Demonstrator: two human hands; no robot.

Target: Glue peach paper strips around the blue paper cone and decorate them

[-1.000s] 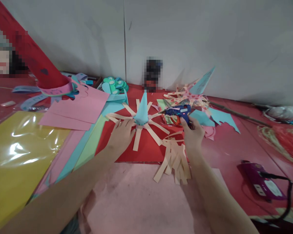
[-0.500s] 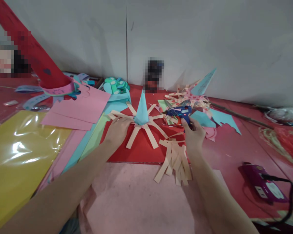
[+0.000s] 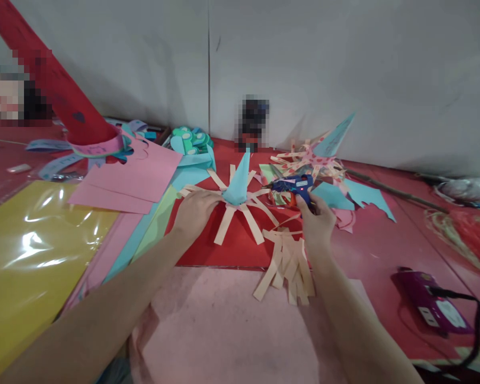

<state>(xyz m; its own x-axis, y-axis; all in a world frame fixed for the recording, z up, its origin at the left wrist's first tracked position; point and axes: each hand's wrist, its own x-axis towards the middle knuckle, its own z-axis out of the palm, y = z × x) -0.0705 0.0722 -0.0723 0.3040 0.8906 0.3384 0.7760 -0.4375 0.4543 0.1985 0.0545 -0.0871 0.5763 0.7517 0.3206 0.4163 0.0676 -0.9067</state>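
Observation:
A light-blue paper cone (image 3: 237,184) with pale paper strips (image 3: 225,225) fanning out from its base stands on a red sheet (image 3: 200,253). My left hand (image 3: 196,212) is closed at the left side of the cone's base, gripping the cone's edge or a strip there; its fingertips are partly hidden. To the right, my right hand (image 3: 318,218) is wrapped round the handle of a blue glue gun (image 3: 302,185). The gun's nozzle points left, towards the cone, and stays a little apart from it. Loose pale strips (image 3: 290,261) lie in a pile below the gun.
A finished-looking cone with patterned strips (image 3: 332,140) stands behind right, near a stick (image 3: 400,194). Pink sheets (image 3: 128,186), a yellow plastic-wrapped pack (image 3: 32,256) and a red tube (image 3: 64,90) occupy the left. A purple power box (image 3: 432,301) with a cord sits at right.
The paper cone has tilted and shifted slightly right, its strips turning with it. My left hand has moved a little right along with it; my right hand and the glue gun are almost still.

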